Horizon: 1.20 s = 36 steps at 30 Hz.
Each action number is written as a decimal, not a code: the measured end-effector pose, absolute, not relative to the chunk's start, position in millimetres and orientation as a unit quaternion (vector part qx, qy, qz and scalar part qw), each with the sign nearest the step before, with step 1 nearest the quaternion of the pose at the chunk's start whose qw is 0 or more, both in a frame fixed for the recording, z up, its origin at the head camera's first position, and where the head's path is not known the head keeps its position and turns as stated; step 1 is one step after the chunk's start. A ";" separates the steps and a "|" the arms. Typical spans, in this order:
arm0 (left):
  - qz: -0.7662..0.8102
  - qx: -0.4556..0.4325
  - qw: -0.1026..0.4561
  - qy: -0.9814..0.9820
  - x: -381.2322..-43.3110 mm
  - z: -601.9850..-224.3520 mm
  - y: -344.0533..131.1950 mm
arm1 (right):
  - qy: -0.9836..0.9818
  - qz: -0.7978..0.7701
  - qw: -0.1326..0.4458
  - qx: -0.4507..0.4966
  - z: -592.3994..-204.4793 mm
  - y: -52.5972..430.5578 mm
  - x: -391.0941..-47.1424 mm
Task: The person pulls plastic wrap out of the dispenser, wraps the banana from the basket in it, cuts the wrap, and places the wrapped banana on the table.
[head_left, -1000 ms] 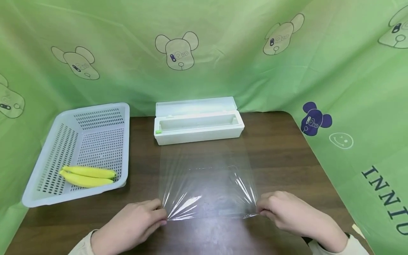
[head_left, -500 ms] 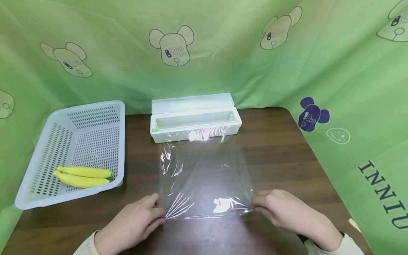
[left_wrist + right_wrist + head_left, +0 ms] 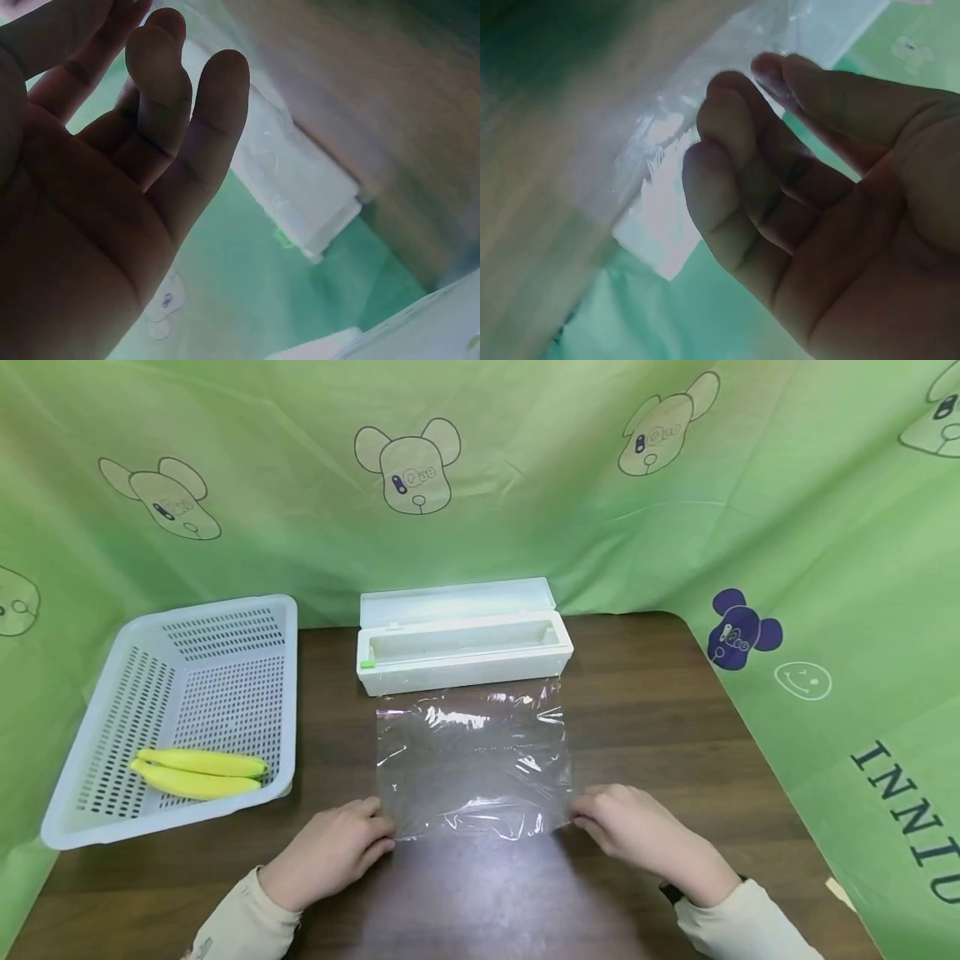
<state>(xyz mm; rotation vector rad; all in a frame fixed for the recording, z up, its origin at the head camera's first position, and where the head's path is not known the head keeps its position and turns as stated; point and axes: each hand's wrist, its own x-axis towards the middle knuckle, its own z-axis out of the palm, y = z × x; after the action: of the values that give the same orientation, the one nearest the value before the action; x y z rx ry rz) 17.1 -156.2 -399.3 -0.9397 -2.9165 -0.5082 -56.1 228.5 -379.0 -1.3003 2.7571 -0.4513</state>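
Observation:
A sheet of clear plastic wrap [image 3: 476, 768] lies wrinkled and shiny over the table in the head view, its far edge by the front of the long white wrap box [image 3: 465, 675]. My left hand [image 3: 333, 847] pinches the near left corner of the sheet. At the near right corner, my right hand [image 3: 637, 831] pinches it between thumb and index finger. The right wrist view shows those fingertips [image 3: 799, 75] close together, with film behind them. In the left wrist view the pinch itself is partly cut off at the top edge. The box lid stands raised at the back.
At the left stands a light blue plastic basket [image 3: 288, 693] with two yellow bananas [image 3: 198, 774] in it. A green slider [image 3: 367, 664] sits at the box's left end. Green printed cloth [image 3: 300, 552] bounds the dark wooden table [image 3: 652, 710] at the back and sides.
The film went from taut to slack and wrinkled, and its far edge slid down off the box front. Both hands moved slightly forward, and the right hand shifted left.

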 end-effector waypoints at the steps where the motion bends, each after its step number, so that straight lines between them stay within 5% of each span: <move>1: -0.165 -0.299 0.011 -0.940 14.2 -401.7 -156.4 | 0.896 -0.144 0.024 -0.420 -383.1 226.3 -58.6; 12: -0.157 -0.256 -0.006 -0.954 -10.5 -421.1 -153.7 | 0.908 -0.140 0.038 -0.393 -410.4 210.8 -74.6; 25: -0.162 -0.234 -0.037 -0.958 0.1 -419.6 -160.6 | 0.909 -0.167 0.163 -0.345 -392.3 226.7 -67.4; 36: -0.300 -0.284 -0.023 -0.910 6.6 -390.1 -193.7 | 0.886 -0.287 0.120 -0.345 -378.4 231.8 -111.1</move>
<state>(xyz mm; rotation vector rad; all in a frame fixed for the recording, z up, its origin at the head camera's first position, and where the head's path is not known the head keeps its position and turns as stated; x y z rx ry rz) 6.6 -193.7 -390.1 -0.9068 -2.9021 -0.9555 -111.1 231.8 -378.4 -1.0092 2.5872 -0.8372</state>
